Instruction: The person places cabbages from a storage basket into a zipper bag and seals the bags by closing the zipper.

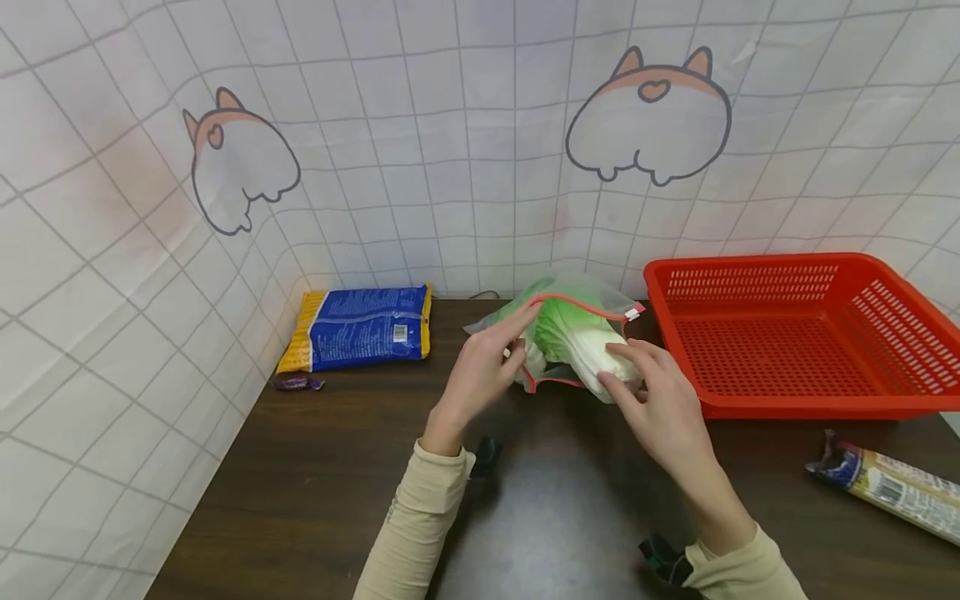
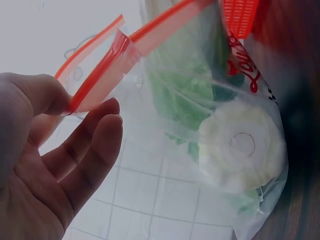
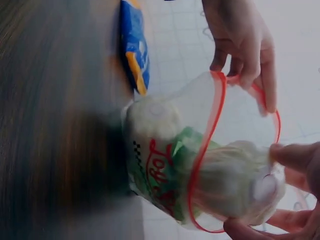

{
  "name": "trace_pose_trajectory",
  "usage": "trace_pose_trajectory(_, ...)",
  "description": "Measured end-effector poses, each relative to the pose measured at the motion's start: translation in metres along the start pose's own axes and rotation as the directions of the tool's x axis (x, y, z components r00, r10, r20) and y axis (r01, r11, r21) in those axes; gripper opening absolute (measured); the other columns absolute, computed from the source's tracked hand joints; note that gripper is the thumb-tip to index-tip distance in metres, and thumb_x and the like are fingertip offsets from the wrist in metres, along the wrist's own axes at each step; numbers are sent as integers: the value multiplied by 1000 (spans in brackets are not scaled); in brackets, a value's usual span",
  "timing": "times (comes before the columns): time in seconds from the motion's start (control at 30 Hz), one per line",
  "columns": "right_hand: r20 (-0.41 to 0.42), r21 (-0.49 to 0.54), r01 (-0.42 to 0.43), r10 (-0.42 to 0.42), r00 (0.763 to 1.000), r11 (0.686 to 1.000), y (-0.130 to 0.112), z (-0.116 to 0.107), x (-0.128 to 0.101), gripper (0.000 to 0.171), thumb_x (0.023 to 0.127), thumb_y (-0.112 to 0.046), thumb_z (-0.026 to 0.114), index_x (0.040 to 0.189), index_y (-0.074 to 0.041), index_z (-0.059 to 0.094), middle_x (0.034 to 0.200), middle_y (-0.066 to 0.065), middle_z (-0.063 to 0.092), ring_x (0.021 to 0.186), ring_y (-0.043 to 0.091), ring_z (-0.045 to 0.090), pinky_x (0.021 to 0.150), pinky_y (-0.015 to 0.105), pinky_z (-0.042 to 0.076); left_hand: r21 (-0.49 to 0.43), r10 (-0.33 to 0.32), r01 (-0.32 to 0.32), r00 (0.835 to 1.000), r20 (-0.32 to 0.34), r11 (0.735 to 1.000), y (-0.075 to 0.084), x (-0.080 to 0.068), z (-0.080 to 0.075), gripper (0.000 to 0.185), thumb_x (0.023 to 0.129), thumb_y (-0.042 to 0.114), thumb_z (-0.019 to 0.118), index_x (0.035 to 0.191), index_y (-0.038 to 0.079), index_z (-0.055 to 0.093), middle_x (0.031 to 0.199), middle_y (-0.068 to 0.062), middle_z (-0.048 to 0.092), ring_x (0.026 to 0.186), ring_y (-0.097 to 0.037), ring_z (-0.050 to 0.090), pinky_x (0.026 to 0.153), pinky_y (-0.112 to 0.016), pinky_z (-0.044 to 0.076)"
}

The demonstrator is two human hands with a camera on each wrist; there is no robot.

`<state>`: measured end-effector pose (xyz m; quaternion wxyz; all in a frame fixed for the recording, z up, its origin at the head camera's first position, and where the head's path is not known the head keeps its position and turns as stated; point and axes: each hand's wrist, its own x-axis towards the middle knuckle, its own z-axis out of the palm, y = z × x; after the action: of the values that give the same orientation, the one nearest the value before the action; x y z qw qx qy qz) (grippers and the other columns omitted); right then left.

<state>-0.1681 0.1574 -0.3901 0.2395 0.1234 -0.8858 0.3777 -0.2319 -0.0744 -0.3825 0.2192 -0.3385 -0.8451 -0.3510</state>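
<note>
Tabletop (image 1: 315, 467): cabbage (image 1: 581, 337) half inside bag (image 1: 558, 292), between hands.

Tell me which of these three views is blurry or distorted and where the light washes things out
Head view: sharp, but the wide lens bends the wall grid and the red basket. Left wrist view: the left hand and zip bag are soft, with a washed-out white background. Right wrist view: the dark table is smeared, and the cabbage in the bag is hazy.
</note>
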Motion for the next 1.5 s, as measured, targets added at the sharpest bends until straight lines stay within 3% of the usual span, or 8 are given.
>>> trace_pose_trajectory(0.2,-36,-93,63,-67,997,994,-8,-3,-8,38,80,-12,81,116,-7,73,118,19,58,68,22,65,61,42,55,-4,20,-20,1000,-13,1000,4,2,6,51,93,-7,50,143,6,51,147,-4,47,65,-9,49,52,-20,32)
trace_pose_trajectory(0.47,-144,-231,116,-152,978,966,-17,28,6,35,85,-13,77,118,-4,71,114,23,48,97,39,50,63,52,54,-43,66,-64,997,31,997,11,2,6,55,92,-8,51,144,9,50,147,-5,47,56,-9,36,52,-20,32)
trace_pose_trajectory(0.6,-94,-183,211,-231,969,960,-19,31,7,34,83,-2,75,117,0,70,114,23,52,91,36,57,68,48,55,-62,10,-11,1000,-22,998,10,1,3,52,93,-7,51,143,7,51,143,-7,52,63,-10,47,49,-20,34)
trace_pose_trajectory(0.73,-144,-73,252,-260,955,965,-17,14,10,24,85,-1,71,109,-1,73,110,16,61,89,28,63,70,32,54,-93,-52,43,994,-99,995,8,3,-2,50,93,-6,50,142,5,52,143,-5,52,70,-12,56,46,-21,34)
trace_pose_trajectory(0.87,-158,127,121,-101,982,984,-4,-3,20,23,91,-4,66,112,-4,73,109,9,64,92,17,63,75,10,47,-114,-85,72,989,-119,991,7,3,-5,50,94,-6,48,142,5,51,147,-1,47,71,-12,56,44,-22,29)
trace_pose_trajectory(1.03,-15,276,-73,81,997,958,14,-14,28,28,98,-15,59,123,-6,67,109,8,64,86,5,66,77,11,48,-113,-90,76,989,-121,991,6,3,-6,50,94,-5,48,143,6,51,147,-1,47,71,-11,56,44,-22,30)
trace_pose_trajectory(1.3,246,566,-275,159,956,777,31,-8,41,41,100,-20,57,134,1,54,128,17,56,105,24,62,85,24,52,-114,-89,74,988,-129,991,6,3,-6,49,94,-6,48,142,6,52,146,0,49,70,-11,55,44,-21,31)
trace_pose_trajectory(1.5,356,578,-319,120,927,751,38,-3,52,42,101,-20,56,135,4,52,122,21,57,101,26,62,84,25,53,-130,-82,67,990,-111,989,5,3,-7,50,94,-6,49,142,6,51,146,-1,48,72,-11,56,44,-21,33)
